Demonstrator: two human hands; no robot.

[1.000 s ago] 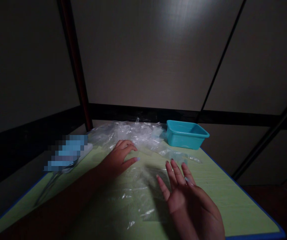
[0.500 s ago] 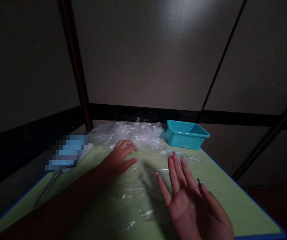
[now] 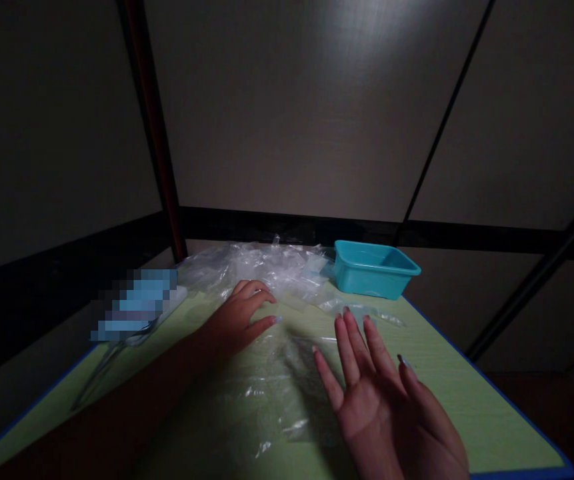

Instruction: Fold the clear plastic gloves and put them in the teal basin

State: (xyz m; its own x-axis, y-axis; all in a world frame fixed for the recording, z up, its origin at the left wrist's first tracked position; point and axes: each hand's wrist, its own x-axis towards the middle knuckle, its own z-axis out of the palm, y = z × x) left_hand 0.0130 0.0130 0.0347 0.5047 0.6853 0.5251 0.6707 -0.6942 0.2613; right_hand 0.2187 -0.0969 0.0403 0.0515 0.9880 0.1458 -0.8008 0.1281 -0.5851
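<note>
My left hand (image 3: 244,315) is open near the middle of the green table (image 3: 471,400), thumb and fingers apart, nothing between them. My right hand (image 3: 377,393) is palm up with its fingers spread and holds nothing. A clear plastic sheet or bag (image 3: 267,400) lies flat between and below my hands. Just beyond my left hand is a heap of crumpled clear plastic bags (image 3: 267,263). Another thin clear piece of plastic (image 3: 384,315) lies beyond my right fingertips.
A turquoise plastic basin (image 3: 371,280) stands at the table's back right. To the left lies a pale object (image 3: 167,310), partly pixelated, with a cable (image 3: 91,377) running toward the front. Dark-framed panels (image 3: 291,120) rise behind the table.
</note>
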